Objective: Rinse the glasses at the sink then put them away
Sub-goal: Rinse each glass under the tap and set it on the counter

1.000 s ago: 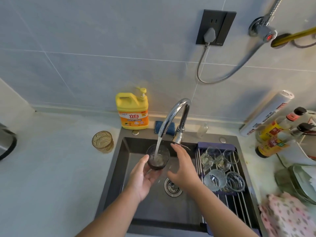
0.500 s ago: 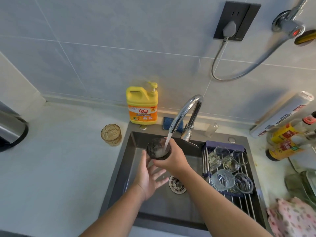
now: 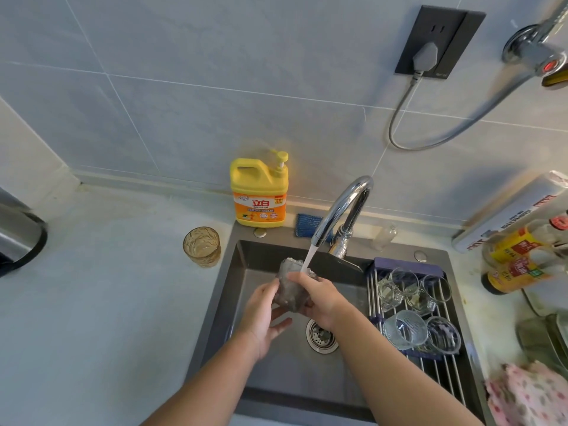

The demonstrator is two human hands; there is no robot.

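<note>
Here, the right hand [image 3: 319,299] curls its fingers round the dark glass [image 3: 290,290] under the tap [image 3: 344,207] stream, over the sink [image 3: 239,272]; the left hand [image 3: 261,321] props it with thumb and straightened fingers; an amber glass [image 3: 202,246] stands on the worktop [image 3: 123,302] beside the sink.

The right hand [image 3: 321,299] has taken the glass [image 3: 289,293] and tipped it sideways.
</note>
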